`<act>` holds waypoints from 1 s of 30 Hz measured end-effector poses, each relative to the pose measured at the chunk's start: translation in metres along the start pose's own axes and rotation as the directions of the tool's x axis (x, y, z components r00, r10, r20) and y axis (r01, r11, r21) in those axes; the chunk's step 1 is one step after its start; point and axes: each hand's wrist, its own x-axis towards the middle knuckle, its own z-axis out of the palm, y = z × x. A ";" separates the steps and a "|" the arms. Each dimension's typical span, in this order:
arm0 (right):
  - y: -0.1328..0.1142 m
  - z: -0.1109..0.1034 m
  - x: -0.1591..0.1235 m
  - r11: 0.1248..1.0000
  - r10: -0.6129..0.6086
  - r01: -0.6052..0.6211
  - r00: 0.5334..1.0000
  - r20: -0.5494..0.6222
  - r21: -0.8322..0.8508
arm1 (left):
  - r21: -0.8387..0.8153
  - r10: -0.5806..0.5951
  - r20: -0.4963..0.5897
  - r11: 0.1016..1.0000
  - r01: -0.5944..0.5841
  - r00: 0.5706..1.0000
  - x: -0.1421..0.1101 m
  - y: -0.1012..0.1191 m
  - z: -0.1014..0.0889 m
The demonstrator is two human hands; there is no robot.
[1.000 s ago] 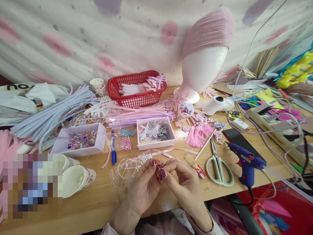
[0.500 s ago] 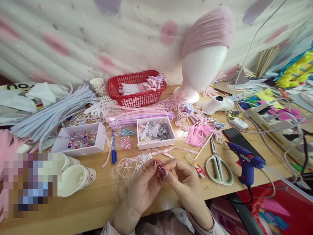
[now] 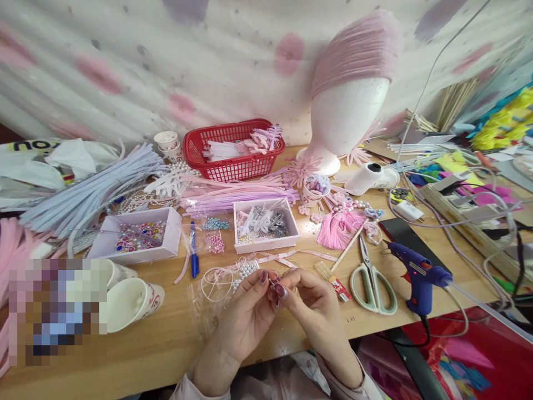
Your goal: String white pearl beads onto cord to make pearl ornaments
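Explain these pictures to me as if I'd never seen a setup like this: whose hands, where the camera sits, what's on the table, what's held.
There is no machine here: a person works with two bare hands. The view comes from one camera worn on the person's head, looking forward and down.

The left hand and right hand meet near the front of the wooden table, fingertips pinching a small thin item. The fingers hide too much to say what it is.

Just beyond them lie white beads and a white box of trinkets. To the right are scissors and a blue glue gun; to the left, a blue pen. Farther back stand a red basket and a white mannequin head.
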 end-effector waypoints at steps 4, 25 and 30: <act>-0.001 0.001 -0.001 0.999 -0.013 0.013 1.000 0.000 0.038 | -0.005 0.003 0.009 1.000 -0.003 1.000 0.000 0.000 0.000; 0.004 -0.001 -0.003 0.998 -0.057 0.057 0.998 -0.011 -0.018 | -0.110 -0.015 -0.003 0.994 0.014 1.000 0.000 0.000 0.015; 0.006 -0.002 -0.004 0.996 -0.077 0.077 0.997 0.001 -0.051 | -0.090 -0.005 0.003 0.996 0.006 1.000 0.000 -0.001 0.011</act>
